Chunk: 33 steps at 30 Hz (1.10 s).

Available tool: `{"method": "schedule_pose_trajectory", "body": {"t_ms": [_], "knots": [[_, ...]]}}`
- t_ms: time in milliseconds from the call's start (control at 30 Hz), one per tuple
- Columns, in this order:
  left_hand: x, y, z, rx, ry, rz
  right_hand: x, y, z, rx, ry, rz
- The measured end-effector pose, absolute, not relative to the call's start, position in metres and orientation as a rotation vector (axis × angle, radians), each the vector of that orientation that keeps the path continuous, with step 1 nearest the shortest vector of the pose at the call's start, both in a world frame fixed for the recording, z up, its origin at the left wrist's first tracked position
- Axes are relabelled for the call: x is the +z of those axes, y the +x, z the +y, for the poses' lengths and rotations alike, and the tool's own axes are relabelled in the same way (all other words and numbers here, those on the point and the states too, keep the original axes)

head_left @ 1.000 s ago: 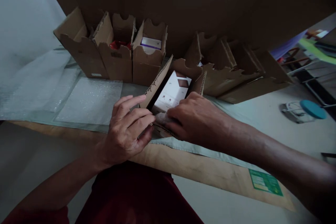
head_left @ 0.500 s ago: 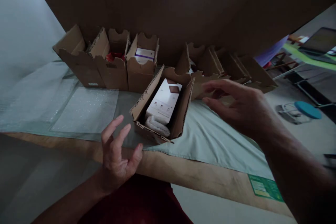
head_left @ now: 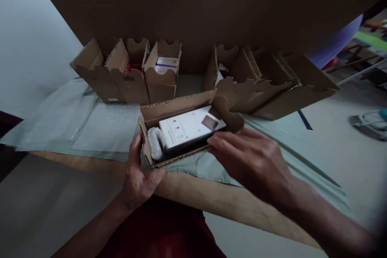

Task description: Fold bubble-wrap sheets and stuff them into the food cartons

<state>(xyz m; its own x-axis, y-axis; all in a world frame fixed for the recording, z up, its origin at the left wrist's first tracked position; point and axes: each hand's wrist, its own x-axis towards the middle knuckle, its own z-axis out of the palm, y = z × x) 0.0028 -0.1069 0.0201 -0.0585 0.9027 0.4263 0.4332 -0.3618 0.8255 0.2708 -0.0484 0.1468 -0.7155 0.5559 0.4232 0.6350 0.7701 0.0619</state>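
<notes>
Over cloth (head_left: 211, 172), ahead of rear boxes (head_left: 163, 87): open box (head_left: 178, 106). Clasped at left end by left hand (head_left: 139, 177). Touched at near right rim by right hand (head_left: 256, 159); cannot tell if gripped. Loaded with carton (head_left: 185, 130) and, at left end, wrapped item (head_left: 155, 144).

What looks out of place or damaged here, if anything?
The near cardboard bin is angled differently from the back bins, though the left hand and right hand are at it, so probably just handling. Its rim looks roughly cut, with corrugation exposed. No spill visible.
</notes>
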Motion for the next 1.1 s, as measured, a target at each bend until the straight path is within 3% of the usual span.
{"method": "schedule_pose_trajectory", "body": {"t_ms": [133, 333, 500, 633, 1100], "knots": [[0.021, -0.004, -0.097, 1.371, 1.793, 1.367, 0.135, 0.283, -0.098, -0.136, -0.974, -2.354], [0.016, -0.012, -0.100, 1.297, 1.800, 1.336, 0.095, 0.336, -0.109, -0.037, -1.477, -1.790], [0.016, -0.005, -0.106, 1.229, 1.642, 1.427, 0.063, 0.354, -0.062, 0.497, -1.292, -1.983], [0.015, 0.000, -0.107, 1.203, 1.554, 1.471, 0.048, 0.335, -0.037, 0.729, -1.183, -1.955], [0.045, 0.000, -0.062, 1.430, 1.565, 1.130, 0.061, 0.275, -0.065, 0.459, -1.323, -1.503]]}}
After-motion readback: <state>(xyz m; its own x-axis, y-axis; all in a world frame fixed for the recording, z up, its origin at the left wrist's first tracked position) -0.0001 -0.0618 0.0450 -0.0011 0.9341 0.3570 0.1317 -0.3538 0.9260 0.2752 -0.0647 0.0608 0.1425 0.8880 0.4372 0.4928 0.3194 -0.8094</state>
